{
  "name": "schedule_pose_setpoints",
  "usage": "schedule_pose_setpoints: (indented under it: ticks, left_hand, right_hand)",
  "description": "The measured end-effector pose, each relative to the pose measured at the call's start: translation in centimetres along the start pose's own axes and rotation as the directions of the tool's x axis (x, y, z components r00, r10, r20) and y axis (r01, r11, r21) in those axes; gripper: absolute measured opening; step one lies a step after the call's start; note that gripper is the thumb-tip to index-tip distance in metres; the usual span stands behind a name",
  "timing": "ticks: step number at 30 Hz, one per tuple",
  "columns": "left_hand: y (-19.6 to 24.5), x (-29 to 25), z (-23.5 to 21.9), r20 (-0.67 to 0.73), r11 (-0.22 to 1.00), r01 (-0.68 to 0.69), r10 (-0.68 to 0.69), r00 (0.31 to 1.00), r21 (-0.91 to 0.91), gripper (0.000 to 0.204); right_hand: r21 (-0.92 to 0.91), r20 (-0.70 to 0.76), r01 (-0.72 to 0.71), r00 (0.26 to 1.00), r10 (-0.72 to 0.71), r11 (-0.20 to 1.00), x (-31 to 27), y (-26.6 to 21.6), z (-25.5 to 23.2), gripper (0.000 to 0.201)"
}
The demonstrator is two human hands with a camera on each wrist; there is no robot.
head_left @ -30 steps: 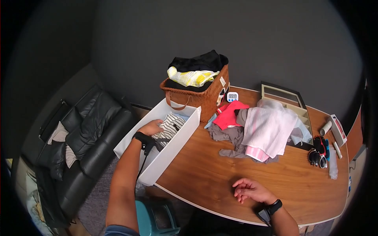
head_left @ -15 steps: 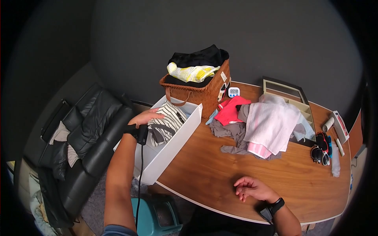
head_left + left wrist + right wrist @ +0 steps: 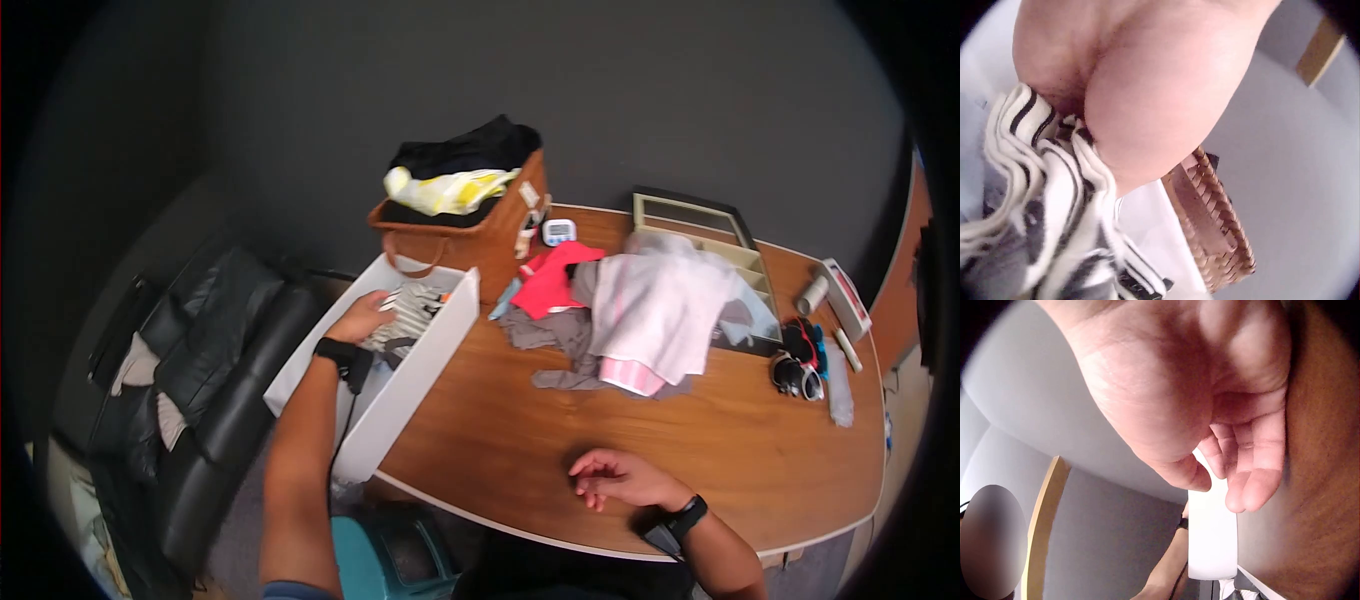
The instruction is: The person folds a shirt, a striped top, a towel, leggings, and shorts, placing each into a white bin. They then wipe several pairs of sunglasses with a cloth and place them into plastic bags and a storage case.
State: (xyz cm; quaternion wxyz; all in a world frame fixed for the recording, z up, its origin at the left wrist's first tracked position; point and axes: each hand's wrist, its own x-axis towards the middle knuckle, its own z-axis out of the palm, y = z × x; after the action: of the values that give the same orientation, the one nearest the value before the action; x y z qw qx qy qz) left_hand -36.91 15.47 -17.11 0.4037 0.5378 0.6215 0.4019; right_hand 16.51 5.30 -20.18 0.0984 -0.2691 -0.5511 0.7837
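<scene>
In the head view my left hand (image 3: 362, 320) reaches into a long white box (image 3: 415, 390) at the table's left edge. It grips a black-and-white striped garment (image 3: 408, 312), which bunches into folds beneath the thumb and palm in the left wrist view (image 3: 1054, 175). The fingertips are hidden behind the hand and cloth there. Grey cloth shows beside the stripes. My right hand (image 3: 630, 480) rests near the table's front edge, fingers loosely curled, holding nothing.
Behind the box stands a brown woven basket (image 3: 465, 245) heaped with clothes. A pink-and-white towel (image 3: 655, 310), a red garment (image 3: 555, 280) and grey cloth lie mid-table. Sunglasses (image 3: 790, 375), a timer (image 3: 558, 232) and a divided case (image 3: 750, 260) lie farther off. A teal stool (image 3: 385, 560) stands below.
My left hand raised the striped garment, spreading it into view, then lowered it back into the box, where it now looks more bunched. My right hand stays in place while the head view shifts.
</scene>
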Motion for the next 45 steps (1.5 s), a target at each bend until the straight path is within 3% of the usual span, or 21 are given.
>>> schedule_pose_setpoints:
  ticks: [1, 2, 4, 5, 9, 11, 15, 17, 19, 20, 22, 24, 26, 28, 30, 33, 38, 41, 42, 44, 45]
  left_hand:
    - [-3.1, 1.8, -1.6, 0.044, 0.942, -0.109, 0.100, 0.994, 0.316, 0.044]
    - [-1.0, 0.7, -0.8, 0.063, 0.780, -0.040, 0.000, 0.998, 0.624, 0.047]
    - [1.4, -0.3, 0.1, 0.042, 0.822, 0.076, -0.120, 0.992, 0.565, 0.051]
    - [1.8, 0.0, 0.4, -0.034, 0.739, -0.001, 0.033, 0.999, 0.673, 0.042]
    - [9.1, -1.6, 2.4, -0.041, 0.705, -0.010, 0.056, 0.998, 0.709, 0.020]
    - [13.4, -2.8, 5.4, 0.096, 0.752, -0.100, 0.050, 0.994, 0.651, 0.016]
    - [17.5, -3.9, 16.9, 0.377, 0.783, -0.488, 0.349, 0.858, 0.387, 0.020]
    - [17.9, -3.8, 24.0, 0.372, 0.681, -0.608, 0.484, 0.792, 0.409, 0.035]
    - [17.7, -3.4, 29.6, 0.423, 0.426, -0.754, 0.640, 0.641, 0.500, 0.056]
    - [17.5, -3.4, 31.7, 0.433, 0.411, -0.767, 0.649, 0.626, 0.492, 0.056]
    - [16.6, -2.6, 35.0, 0.457, 0.139, -0.694, 0.659, 0.598, 0.707, 0.060]
    - [16.5, -1.0, 36.0, 0.478, 0.069, -0.690, 0.670, 0.567, 0.721, 0.053]
    - [17.2, 0.0, 35.2, 0.409, 0.291, -0.706, 0.649, 0.642, 0.646, 0.036]
    - [18.5, 0.1, 34.3, 0.337, 0.363, -0.747, 0.723, 0.603, 0.557, 0.028]
    - [22.0, -1.2, 33.0, 0.204, 0.693, -0.647, 0.617, 0.760, 0.317, 0.026]
    - [25.5, -3.1, 31.0, -0.028, 0.693, -0.701, 0.714, 0.700, 0.167, 0.023]
    - [30.7, -8.3, 29.2, -0.028, 0.628, -0.771, 0.773, 0.634, -0.105, 0.023]
    - [32.0, -11.3, 28.5, 0.026, 0.649, -0.737, 0.754, 0.657, -0.192, 0.020]
    - [32.4, -12.4, 27.9, 0.012, 0.646, -0.738, 0.754, 0.657, -0.195, 0.020]
    - [33.2, -14.2, 26.9, 0.088, 0.619, -0.771, 0.785, 0.614, -0.148, 0.019]
    - [33.8, -15.0, 26.3, 0.112, 0.641, -0.755, 0.767, 0.631, -0.139, 0.017]
  right_hand:
    - [0.007, 0.030, 0.009, 1.000, -0.009, 1.000, 0.1, 0.0, 0.0, 0.028]
    - [0.015, 0.060, 0.020, 0.998, -0.021, 1.000, 0.2, 0.1, 0.0, 0.027]
    - [0.015, 0.037, 0.039, 0.999, -0.039, 0.999, 0.4, 0.4, -0.2, 0.026]
    - [0.022, 0.068, 0.046, 0.997, -0.047, 0.999, 0.5, 0.6, -0.4, 0.025]
    - [0.040, 0.095, 0.040, 0.995, -0.044, 0.998, 0.2, 0.2, -0.3, 0.024]
    - [0.001, 0.102, 0.030, 0.994, -0.030, 1.000, 0.1, -0.3, -0.2, 0.024]
    - [0.019, 0.117, 0.065, 0.991, -0.067, 0.998, 0.3, 0.0, -0.5, 0.023]
    - [-0.005, 0.213, 0.091, 0.973, -0.088, 0.996, 0.3, 0.5, -0.6, 0.021]
    - [-0.034, 0.210, 0.121, 0.971, -0.111, 0.992, 0.1, 0.5, -0.6, 0.020]
    - [-0.059, 0.219, 0.139, 0.968, -0.123, 0.989, 0.0, 0.6, -0.6, 0.020]
    - [-0.056, 0.199, 0.167, 0.968, -0.153, 0.984, 0.0, 1.0, -0.9, 0.018]
    - [-0.048, 0.195, 0.181, 0.966, -0.168, 0.982, -0.2, 0.9, -1.0, 0.017]
    - [-0.022, 0.188, 0.198, 0.964, -0.190, 0.980, -0.6, 0.5, -1.5, 0.019]
    - [0.008, 0.039, 0.230, 0.972, -0.230, 0.973, -0.9, 0.1, -1.7, 0.025]
    - [0.035, -0.017, 0.239, 0.971, -0.239, 0.970, -0.6, -0.1, -1.9, 0.030]
    - [0.113, -0.271, 0.386, 0.899, -0.345, 0.916, -0.1, 0.2, -2.3, 0.048]
    - [0.266, -0.421, 0.482, 0.837, -0.349, 0.835, -1.4, -2.1, -2.4, 0.072]
    - [0.141, -0.593, 0.694, 0.630, -0.502, 0.706, -1.9, -3.0, -2.7, 0.070]
    - [0.134, -0.586, 0.687, 0.636, -0.502, 0.714, -2.1, -3.2, -2.9, 0.070]
    - [-0.344, -0.644, 0.640, 0.371, -0.669, 0.687, -2.9, -4.0, -3.6, 0.061]
    - [-0.417, -0.680, 0.613, 0.280, -0.678, 0.671, -3.7, -4.6, -3.5, 0.057]
